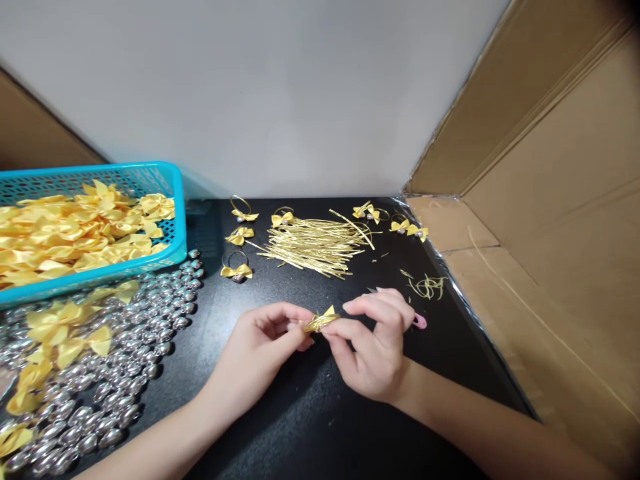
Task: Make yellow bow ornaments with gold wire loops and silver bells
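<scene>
A yellow ribbon bow (323, 321) with gold tie wire sits between my two hands, above the black table. The thumb and fingers of my left hand (273, 337) pinch its left end. At its right end, the thumb and index finger of my right hand (373, 343) are pressed together on it. Behind the right hand shows a pink handle (420, 321), with a grey tip past the knuckles; whether the hand touches this tool I cannot tell. Just beyond lies a pile of gold twist ties (315, 247). My fingers hide part of the bow.
A blue basket (181, 213) of yellow bows stands left, above many silver beads (120, 393) with loose bows (70, 327) among them. Finished-looking bows with beads (237, 272) lie around the ties. Wire scraps (427, 287) lie right. Cardboard (550, 147) walls the right side.
</scene>
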{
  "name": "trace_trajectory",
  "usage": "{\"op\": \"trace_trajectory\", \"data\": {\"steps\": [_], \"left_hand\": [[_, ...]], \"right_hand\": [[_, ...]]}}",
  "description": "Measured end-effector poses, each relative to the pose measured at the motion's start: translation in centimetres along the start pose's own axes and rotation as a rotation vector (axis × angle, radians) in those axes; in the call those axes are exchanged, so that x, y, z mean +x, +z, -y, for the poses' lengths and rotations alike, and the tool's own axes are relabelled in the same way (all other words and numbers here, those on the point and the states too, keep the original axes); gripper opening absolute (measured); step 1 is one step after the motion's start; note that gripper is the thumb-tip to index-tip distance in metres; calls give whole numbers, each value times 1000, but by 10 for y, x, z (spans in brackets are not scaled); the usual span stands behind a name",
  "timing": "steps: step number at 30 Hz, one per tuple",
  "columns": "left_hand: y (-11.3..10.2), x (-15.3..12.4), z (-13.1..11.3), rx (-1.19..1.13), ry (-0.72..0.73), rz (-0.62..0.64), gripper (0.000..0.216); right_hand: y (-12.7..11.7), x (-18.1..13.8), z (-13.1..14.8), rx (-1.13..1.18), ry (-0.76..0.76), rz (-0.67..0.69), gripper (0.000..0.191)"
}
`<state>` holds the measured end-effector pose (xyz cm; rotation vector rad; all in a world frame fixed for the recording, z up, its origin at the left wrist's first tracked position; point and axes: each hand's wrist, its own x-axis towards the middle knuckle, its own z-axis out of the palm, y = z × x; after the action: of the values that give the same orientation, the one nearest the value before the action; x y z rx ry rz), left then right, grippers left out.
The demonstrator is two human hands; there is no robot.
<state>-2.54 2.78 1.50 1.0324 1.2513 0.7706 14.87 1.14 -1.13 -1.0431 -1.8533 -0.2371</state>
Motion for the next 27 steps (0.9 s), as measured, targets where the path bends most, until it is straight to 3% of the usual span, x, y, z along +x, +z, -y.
{"op": "trace_trajectory", "data": {"steps": [11,16,19,27], "left_hand": [[-5,13,11,6,-17,-89,15],[-7,14,11,18,-1,-109,16],[-8,14,11,20,19,-120,17],[-9,15,12,36,47,-164,19]], "right_hand": [[-7,8,5,73,2,-73,19],[-8,5,3,518,22,62,21],[-8,4,7,754,173,144,20],[-22,31,14,940,598,64,14]]}}
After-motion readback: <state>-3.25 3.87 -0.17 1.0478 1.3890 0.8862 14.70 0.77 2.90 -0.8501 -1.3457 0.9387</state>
